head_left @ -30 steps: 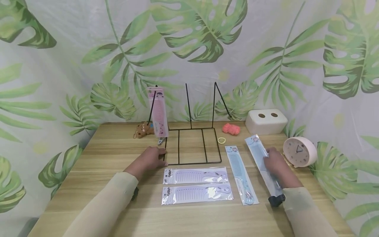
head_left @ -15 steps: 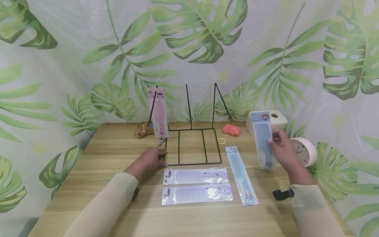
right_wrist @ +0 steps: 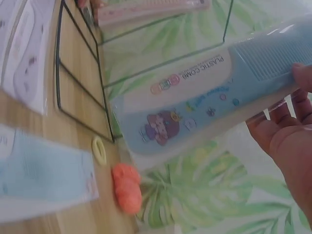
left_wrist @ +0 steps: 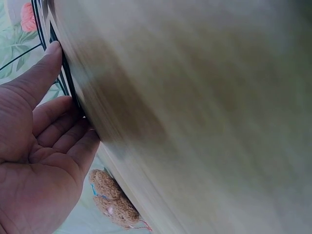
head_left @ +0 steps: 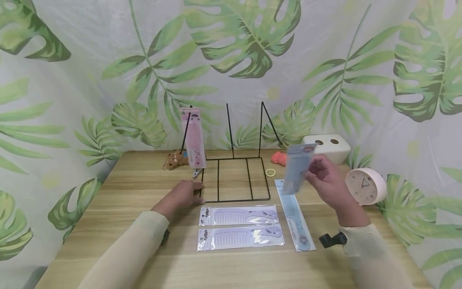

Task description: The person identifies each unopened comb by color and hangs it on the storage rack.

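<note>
My right hand [head_left: 326, 178] pinches a blue comb in a clear packet [head_left: 296, 168], raised above the table; in the right wrist view the packet [right_wrist: 180, 97] reads "plastic comb". A second packaged blue comb [head_left: 299, 224] lies flat below it. With thumb and fingers, my left hand [head_left: 180, 196] holds the left edge of a black wire rack [head_left: 218, 180] near its front corner. From the rack's left prong hangs a packaged pink comb [head_left: 194, 140]. Two packaged purple combs, one farther back [head_left: 231, 216] and one nearer [head_left: 231, 237], lie in front of the rack.
Behind the rack's left side is a brown bear toy [head_left: 176, 159], with a small clip [head_left: 197, 172] nearby. Right of the rack are a yellow ring [head_left: 270, 172] and coral yarn [head_left: 278, 158]. A white box [head_left: 335, 148] and a pink clock [head_left: 365, 186] stand at the right.
My right hand has lifted the blue comb packet off the table, turned it upright and carried it left towards the rack. My left hand stays on the rack.
</note>
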The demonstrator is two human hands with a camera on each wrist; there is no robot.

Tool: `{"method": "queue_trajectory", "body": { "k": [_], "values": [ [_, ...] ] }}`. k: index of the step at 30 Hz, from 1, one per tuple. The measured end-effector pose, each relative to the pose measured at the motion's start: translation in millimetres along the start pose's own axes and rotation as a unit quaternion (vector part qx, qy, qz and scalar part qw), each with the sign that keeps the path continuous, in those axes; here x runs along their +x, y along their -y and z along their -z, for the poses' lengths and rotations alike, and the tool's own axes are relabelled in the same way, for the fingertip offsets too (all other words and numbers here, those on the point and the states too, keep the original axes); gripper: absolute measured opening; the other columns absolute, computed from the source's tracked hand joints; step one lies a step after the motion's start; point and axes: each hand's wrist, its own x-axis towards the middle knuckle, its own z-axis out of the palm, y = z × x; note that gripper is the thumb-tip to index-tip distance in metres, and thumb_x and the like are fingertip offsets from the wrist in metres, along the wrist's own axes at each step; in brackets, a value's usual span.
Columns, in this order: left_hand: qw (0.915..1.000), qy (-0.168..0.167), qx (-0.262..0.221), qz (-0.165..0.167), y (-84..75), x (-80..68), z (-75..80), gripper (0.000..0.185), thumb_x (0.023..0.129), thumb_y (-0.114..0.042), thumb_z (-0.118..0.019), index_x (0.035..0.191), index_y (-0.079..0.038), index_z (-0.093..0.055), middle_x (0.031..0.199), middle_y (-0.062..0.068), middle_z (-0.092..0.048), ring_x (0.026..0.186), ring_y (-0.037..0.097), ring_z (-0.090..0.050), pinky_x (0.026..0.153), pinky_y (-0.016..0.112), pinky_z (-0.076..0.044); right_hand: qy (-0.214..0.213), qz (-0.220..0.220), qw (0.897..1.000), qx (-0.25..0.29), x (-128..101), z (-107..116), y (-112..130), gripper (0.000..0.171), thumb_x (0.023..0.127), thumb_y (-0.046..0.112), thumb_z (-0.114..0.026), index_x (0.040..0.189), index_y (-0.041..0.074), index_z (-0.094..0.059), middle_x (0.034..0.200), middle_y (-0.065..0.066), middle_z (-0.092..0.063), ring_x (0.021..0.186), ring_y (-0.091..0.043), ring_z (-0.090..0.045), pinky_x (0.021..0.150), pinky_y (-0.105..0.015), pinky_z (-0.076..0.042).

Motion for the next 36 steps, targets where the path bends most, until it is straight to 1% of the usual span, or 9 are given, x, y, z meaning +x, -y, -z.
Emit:
{"method": "queue_trajectory", "body": {
  "k": [4, 7, 13, 15, 18, 20, 26, 32, 36],
  "values": [
    [1.0, -0.002, 0.0, -0.008, 0.7, 0.6, -1.0, 0.064, 0.095, -0.029, -0.087, 0.15, -0.005, -0.065, 0.158, 0.022, -0.06, 0.151, 0.047, -0.051, 0.128, 0.062, -0.039, 0.032, -0.005, 0.999, 0.004, 16.8, -23.9, -2.7, 0.029, 0.095, -0.023, -0.06, 0.119, -0.011, -0.051, 0.112, 0.008, -0.07, 0.107, -0.008, -0.072, 0.087, -0.022, -0.064],
    [1.0, 0.0, -0.001, -0.009, 1.1, 0.7, -1.7, 0.064, 0.095, -0.029, -0.086, 0.151, -0.005, -0.065, 0.158, 0.022, -0.06, 0.151, 0.048, -0.051, 0.128, 0.062, -0.039, 0.053, -0.018, 0.998, -0.018, 28.8, -44.3, -6.2, 0.029, 0.094, -0.021, -0.062, 0.12, -0.012, -0.053, 0.109, 0.005, -0.069, 0.102, -0.009, -0.071, 0.084, -0.024, -0.063],
    [1.0, 0.003, -0.005, 0.001, 1.8, 0.1, -2.6, 0.065, 0.095, -0.029, -0.086, 0.152, -0.007, -0.064, 0.16, 0.02, -0.059, 0.151, 0.047, -0.05, 0.128, 0.062, -0.039, 0.09, -0.078, 0.99, -0.074, 48.0, -79.3, -13.8, 0.023, 0.099, -0.011, -0.066, 0.119, -0.004, -0.059, 0.114, -0.014, -0.069, 0.11, -0.019, -0.071, 0.089, -0.024, -0.061],
    [1.0, 0.004, -0.006, 0.003, 1.4, 0.0, -2.5, 0.065, 0.096, -0.029, -0.086, 0.152, -0.007, -0.064, 0.16, 0.02, -0.059, 0.151, 0.047, -0.05, 0.128, 0.062, -0.039, 0.098, -0.091, 0.988, -0.078, 51.2, -86.5, -15.7, 0.023, 0.1, -0.011, -0.067, 0.12, -0.004, -0.059, 0.117, -0.019, -0.069, 0.115, -0.026, -0.071, 0.091, -0.026, -0.061],
    [0.9999, 0.005, -0.01, 0.007, 0.5, -0.1, -2.0, 0.064, 0.096, -0.028, -0.086, 0.152, -0.007, -0.064, 0.16, 0.02, -0.058, 0.151, 0.048, -0.05, 0.128, 0.063, -0.039, 0.105, -0.103, 0.986, -0.083, 53.2, -93.9, -16.3, 0.023, 0.1, -0.009, -0.067, 0.121, -0.001, -0.06, 0.12, -0.021, -0.07, 0.119, -0.034, -0.072, 0.091, -0.028, -0.062],
    [0.9999, 0.003, -0.012, 0.007, -0.2, -0.9, -0.6, 0.064, 0.096, -0.028, -0.086, 0.152, -0.007, -0.064, 0.159, 0.021, -0.059, 0.151, 0.048, -0.05, 0.128, 0.063, -0.039, 0.11, -0.1, 0.985, -0.085, 54.1, -97.4, -15.4, 0.023, 0.101, -0.008, -0.068, 0.121, -0.001, -0.061, 0.121, -0.022, -0.071, 0.12, -0.038, -0.072, 0.092, -0.03, -0.062],
    [0.9999, 0.0, -0.012, 0.01, -2.6, -2.2, 4.4, 0.065, 0.096, -0.027, -0.086, 0.153, -0.006, -0.063, 0.16, 0.021, -0.058, 0.152, 0.048, -0.049, 0.128, 0.063, -0.037, 0.121, -0.102, 0.983, -0.095, 57.4, -103.1, -12.5, 0.022, 0.103, -0.002, -0.068, 0.123, 0.002, -0.062, 0.119, -0.019, -0.074, 0.116, -0.035, -0.074, 0.092, -0.037, -0.062],
    [0.9999, 0.004, -0.008, 0.013, -3.8, -2.3, 3.3, 0.064, 0.096, -0.028, -0.086, 0.152, -0.007, -0.063, 0.16, 0.02, -0.058, 0.152, 0.048, -0.049, 0.129, 0.063, -0.037, 0.118, -0.114, 0.982, -0.098, 57.6, -107.3, -11.8, 0.022, 0.103, -0.002, -0.068, 0.123, 0.005, -0.063, 0.123, -0.018, -0.074, 0.121, -0.036, -0.074, 0.097, -0.048, -0.062],
    [0.9999, 0.009, -0.004, 0.013, -4.1, -2.0, 2.0, 0.065, 0.096, -0.028, -0.086, 0.152, -0.007, -0.063, 0.16, 0.02, -0.058, 0.152, 0.048, -0.049, 0.128, 0.062, -0.038, 0.112, -0.122, 0.981, -0.103, 56.6, -108.7, -12.0, 0.021, 0.103, 0.0, -0.07, 0.122, 0.007, -0.063, 0.121, -0.015, -0.074, 0.122, -0.035, -0.074, 0.098, -0.05, -0.062]
  ]
}}
